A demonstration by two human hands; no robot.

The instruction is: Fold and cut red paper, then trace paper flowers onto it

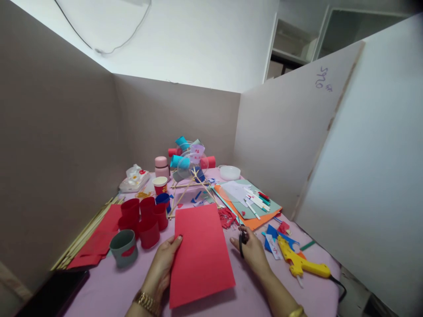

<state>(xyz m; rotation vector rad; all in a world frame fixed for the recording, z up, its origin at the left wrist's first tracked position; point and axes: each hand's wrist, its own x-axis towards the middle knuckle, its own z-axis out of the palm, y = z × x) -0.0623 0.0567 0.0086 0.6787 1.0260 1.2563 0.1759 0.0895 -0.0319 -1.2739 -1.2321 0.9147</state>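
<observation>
A sheet of red paper (202, 255) is held by its left edge in my left hand (165, 259), thumb on top and fingers underneath. To the right of the sheet, my right hand (251, 248) grips a pair of scissors (243, 240) by the black handles; the blades point away from me and are hard to make out. A small gap separates the scissors from the paper. Beyond the sheet's far right corner lies a pile of red paper scraps (226, 218).
Red paper cups (148, 231) and a grey cup (123, 247) stand at left. A wheel model (191, 160) on a stick frame (194, 185) rises behind. Markers (259, 201) lie on coloured sheets (274, 212). A yellow glue gun (302, 263) rests at right, near the edge.
</observation>
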